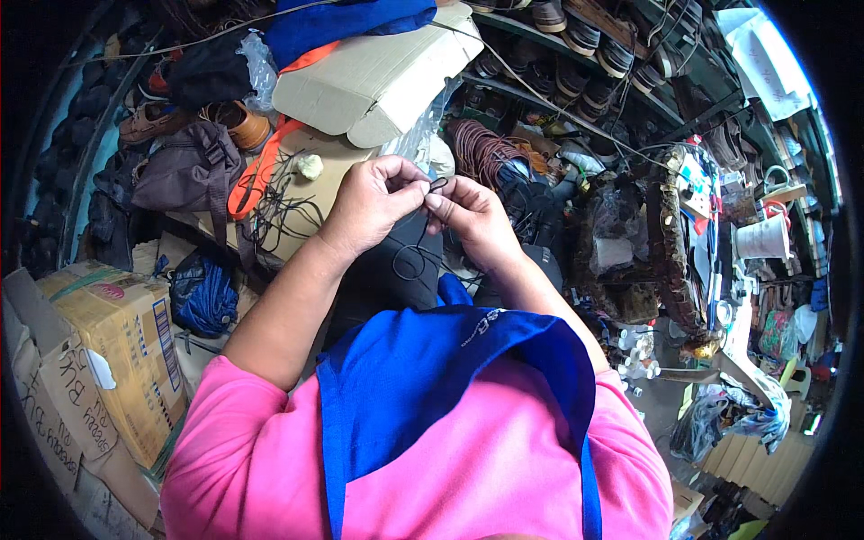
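My left hand (382,198) and my right hand (475,219) meet in front of my lap, fingertips pinched close together. Between them is a thin black cord (416,261), a small loop of it showing at the right fingers and the rest curling down over my dark trousers. The exact grip of each fingertip is partly hidden. Left of my left hand, a tangle of similar black cords (281,220) lies on a cardboard surface, beside a pale yellowish lump (310,166) and an orange strap (256,184).
A flattened cardboard box (378,76) lies beyond my hands. Shelves of shoes (585,40) line the far right. A brown bag (193,166) sits at left, above a taped carton (126,351). Coiled brown cord (486,148) and a cluttered worn stand (630,243) are on the right.
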`<state>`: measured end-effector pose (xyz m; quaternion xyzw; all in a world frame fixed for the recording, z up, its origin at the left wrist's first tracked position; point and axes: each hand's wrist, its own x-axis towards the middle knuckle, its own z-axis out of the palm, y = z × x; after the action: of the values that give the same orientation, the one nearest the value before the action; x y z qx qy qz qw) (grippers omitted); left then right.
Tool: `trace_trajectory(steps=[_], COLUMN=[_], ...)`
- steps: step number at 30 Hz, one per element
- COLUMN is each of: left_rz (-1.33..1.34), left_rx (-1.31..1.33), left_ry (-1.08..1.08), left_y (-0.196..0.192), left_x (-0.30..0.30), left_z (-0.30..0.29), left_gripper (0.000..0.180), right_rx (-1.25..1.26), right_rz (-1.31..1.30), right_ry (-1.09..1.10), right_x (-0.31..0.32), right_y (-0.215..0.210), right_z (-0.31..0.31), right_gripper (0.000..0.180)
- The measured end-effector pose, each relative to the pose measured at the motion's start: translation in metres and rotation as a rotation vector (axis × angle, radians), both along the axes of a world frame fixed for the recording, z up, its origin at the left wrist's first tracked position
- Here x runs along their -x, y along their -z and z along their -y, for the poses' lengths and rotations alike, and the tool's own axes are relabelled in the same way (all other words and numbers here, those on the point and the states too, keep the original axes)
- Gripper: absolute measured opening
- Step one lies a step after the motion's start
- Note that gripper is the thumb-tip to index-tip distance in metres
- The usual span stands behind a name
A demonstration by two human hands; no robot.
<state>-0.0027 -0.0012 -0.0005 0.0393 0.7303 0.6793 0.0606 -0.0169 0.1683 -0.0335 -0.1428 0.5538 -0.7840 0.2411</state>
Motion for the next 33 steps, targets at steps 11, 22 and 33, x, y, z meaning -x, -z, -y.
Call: trace_trajectory(steps=[11,22,33], left_rz=[-0.07,-0.054,-0.091], left_rx=[-0.055,-0.109,0.188], left_ry=[-0.032,-0.025,-0.094], left_y=[0.006,0.006,-0.006], left_x=[-0.002,-0.003,-0.008], left_z=[-0.004,-0.002,0.0], left_gripper=[0.004,0.005,0.002], right_rx=[0.15,0.23,-0.146], right_rz=[0.026,0.096,-0.282], right_ry=[0.029,-0.004,0.272], right_x=[-0.003,-0.002,0.007], right_y=[0.008,0.013,-0.003], right_z=[0.005,0.003,-0.013], right_gripper=[0.013,0.014,0.036])
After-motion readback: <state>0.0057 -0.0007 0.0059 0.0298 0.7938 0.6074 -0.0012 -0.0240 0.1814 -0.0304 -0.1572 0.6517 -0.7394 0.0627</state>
